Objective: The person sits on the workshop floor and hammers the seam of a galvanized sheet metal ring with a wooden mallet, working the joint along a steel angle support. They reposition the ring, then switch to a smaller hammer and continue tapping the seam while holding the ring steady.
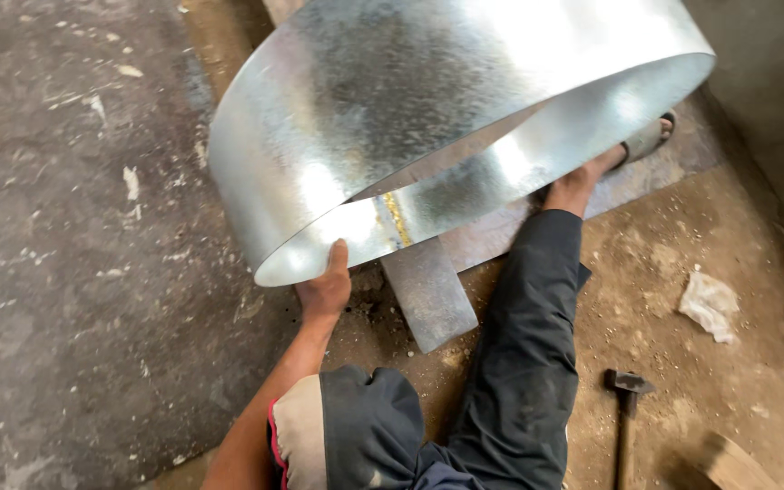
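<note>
To your left the floor [65, 272] lies open, with only small scattered debris. The big sheet-metal ring [392, 118] fills the middle ahead of you, and the flat metal bar [428, 295] sits under its seam. On the right, a hammer [626, 408], a crumpled rag [708, 304] and the wall [773, 82] narrow the passage.

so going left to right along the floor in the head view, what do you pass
left hand gripping the sheet metal ring → flat metal strip → outstretched leg → hammer → crumpled white rag
</note>
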